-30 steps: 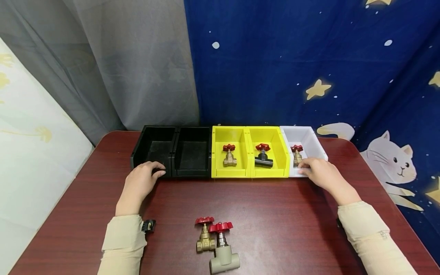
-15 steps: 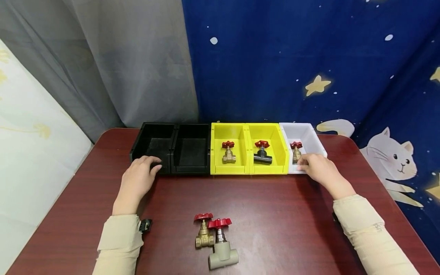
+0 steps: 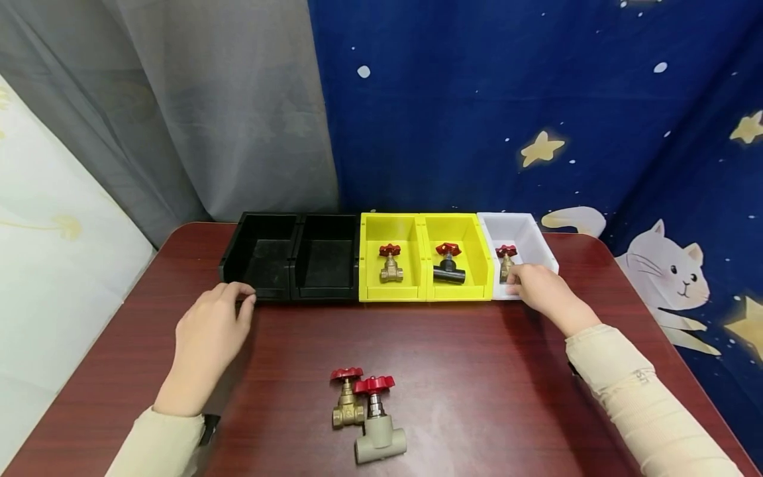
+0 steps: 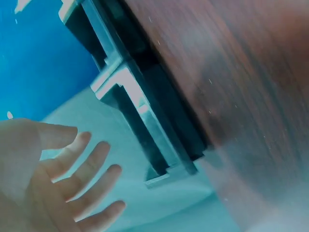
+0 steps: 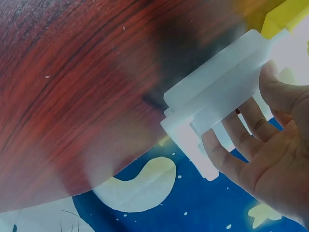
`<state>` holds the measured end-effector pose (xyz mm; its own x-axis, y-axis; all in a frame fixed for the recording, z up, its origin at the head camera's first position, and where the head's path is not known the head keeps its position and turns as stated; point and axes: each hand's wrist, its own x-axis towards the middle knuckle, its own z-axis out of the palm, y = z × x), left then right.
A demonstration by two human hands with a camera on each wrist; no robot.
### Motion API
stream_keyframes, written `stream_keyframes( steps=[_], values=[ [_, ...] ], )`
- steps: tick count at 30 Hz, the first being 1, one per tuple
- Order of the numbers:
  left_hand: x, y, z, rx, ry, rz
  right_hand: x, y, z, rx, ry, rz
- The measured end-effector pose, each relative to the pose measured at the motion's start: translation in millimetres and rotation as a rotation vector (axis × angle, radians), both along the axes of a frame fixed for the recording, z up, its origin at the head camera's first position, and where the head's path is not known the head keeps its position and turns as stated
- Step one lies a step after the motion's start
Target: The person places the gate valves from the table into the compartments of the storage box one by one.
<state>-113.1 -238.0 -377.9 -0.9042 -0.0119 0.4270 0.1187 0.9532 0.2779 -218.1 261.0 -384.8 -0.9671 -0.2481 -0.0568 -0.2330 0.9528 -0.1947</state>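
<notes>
My left hand (image 3: pixel 210 331) is beside the front left corner of the left black bin (image 3: pixel 261 291). In the left wrist view its fingers (image 4: pixel 99 157) are spread and hold nothing. My right hand (image 3: pixel 545 291) reaches over the low front of the white bin (image 3: pixel 536 242). Its thumb and index fingertip lie close to a brass gate valve (image 3: pixel 507 265) with a red handwheel. In the right wrist view the other fingertips are hidden behind the bin's front wall (image 5: pixel 217 82). Whether the hand pinches the valve or only touches it is not visible.
A second black bin (image 3: pixel 326 291) and two yellow bins (image 3: pixel 390 293) continue the row. One yellow bin holds a brass valve (image 3: pixel 391 268), the other a black tee-shaped valve (image 3: pixel 450 271). On the table (image 3: pixel 447 371) lie a brass valve (image 3: pixel 348 407) and a grey tee-shaped valve (image 3: pixel 379 437).
My left hand has drawn back left and toward me, away from the black bin's front. The right hand stays at the white bin. The camera view has shifted slightly.
</notes>
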Motion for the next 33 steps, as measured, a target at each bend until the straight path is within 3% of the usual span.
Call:
stream_keyframes(
  steps=[8, 18, 25, 33],
  values=[
    [24.7, 42.7, 4.5, 0.007, -0.068, -0.141, 0.3, -0.4, 0.4, -0.004, -0.002, -0.005],
    [47.5, 95.6, 2.5, -0.046, -0.056, -0.319, -0.9, 0.5, -0.9, -0.008, -0.009, -0.012],
    [59.9, 117.3, -1.5, -0.091, -0.065, -0.414, 0.3, -0.3, -0.2, -0.011, 0.0, -0.006],
    [65.2, 128.5, -10.0, -0.123, -0.029, -0.504, 0.7, -0.8, -1.0, -0.018, 0.001, -0.003]
  ],
)
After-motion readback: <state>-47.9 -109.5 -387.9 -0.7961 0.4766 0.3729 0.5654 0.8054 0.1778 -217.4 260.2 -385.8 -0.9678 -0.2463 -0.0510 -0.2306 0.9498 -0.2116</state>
